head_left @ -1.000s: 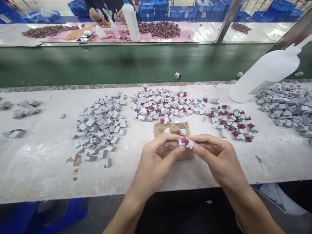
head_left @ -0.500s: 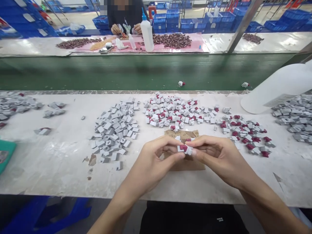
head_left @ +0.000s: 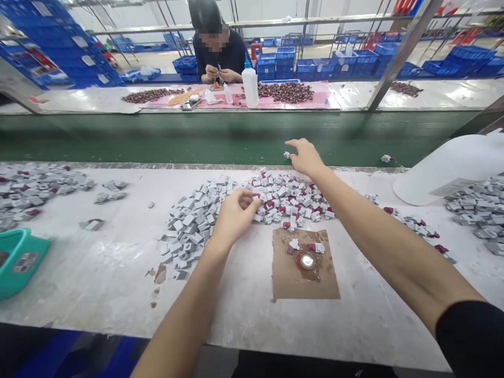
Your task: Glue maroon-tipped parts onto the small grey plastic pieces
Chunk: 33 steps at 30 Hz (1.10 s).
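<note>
My left hand is at the left edge of a heap of small grey-and-maroon plastic pieces. Its fingers are curled, with thumb and forefinger pinched about one of these pieces; most of it is hidden. Beyond the heap, my right hand reaches over the green strip, fingers stretched out and apart. Just beside its fingertips a small whitish piece lies on the strip. A brown cardboard square lies nearer me, carrying a round shiny cap in a wet patch and two white-and-maroon pieces.
Grey blocks are heaped left of my left hand. A large white bottle leans at the right, and a teal basket stands at the left. Another piece lies on the strip. Across it, a person works at another table.
My hands have parted from the white-and-maroon piece they held together over the cardboard. The left moved to the heap, the right forward over the green strip. The view has tilted up.
</note>
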{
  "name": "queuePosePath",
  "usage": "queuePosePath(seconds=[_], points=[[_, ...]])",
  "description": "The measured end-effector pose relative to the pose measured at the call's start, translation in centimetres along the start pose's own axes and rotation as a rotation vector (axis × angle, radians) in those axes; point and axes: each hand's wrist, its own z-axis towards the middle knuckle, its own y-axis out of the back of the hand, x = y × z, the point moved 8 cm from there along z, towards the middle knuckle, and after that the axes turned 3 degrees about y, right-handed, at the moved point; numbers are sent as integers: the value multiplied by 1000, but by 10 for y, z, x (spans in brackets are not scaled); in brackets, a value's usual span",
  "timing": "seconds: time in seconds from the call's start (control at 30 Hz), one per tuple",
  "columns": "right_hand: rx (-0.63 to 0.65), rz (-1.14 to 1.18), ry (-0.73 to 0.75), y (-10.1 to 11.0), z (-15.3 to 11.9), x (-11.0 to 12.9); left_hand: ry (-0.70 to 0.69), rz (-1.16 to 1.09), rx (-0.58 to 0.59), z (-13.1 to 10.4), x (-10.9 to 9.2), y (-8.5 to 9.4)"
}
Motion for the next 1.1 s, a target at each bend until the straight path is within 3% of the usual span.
queuePosePath(seconds=[0.07, 0.17, 0.3, 0.4, 0.53, 0.6, 0.77, 0.93, 1.1], points=[[40, -30, 3, -15, 24, 0, 0, 37, 14, 4, 1, -5], [86, -47, -7, -28, 35, 4, 0, 95, 27, 2, 2, -8], [60, -22, -7, -8, 15, 14, -3, 133, 11, -15, 3, 4], [48, 32, 16, 25, -31, 16, -21, 174, -68, -41, 9, 24], [89, 125, 47, 57, -127, 5, -149, 462, -288, -84, 21, 52], [-19, 144, 88, 72, -177, -6, -211, 648, -371, -99, 27, 56], [-96, 121, -33, 69, -275, -62, -195, 790, -394, -109, 41, 50], [0, 30, 4, 54, -321, -89, -169, 788, -349, -105, 36, 42], [-85, 28, -12, 54, -327, -80, -183, 793, -339, -103, 28, 34]])
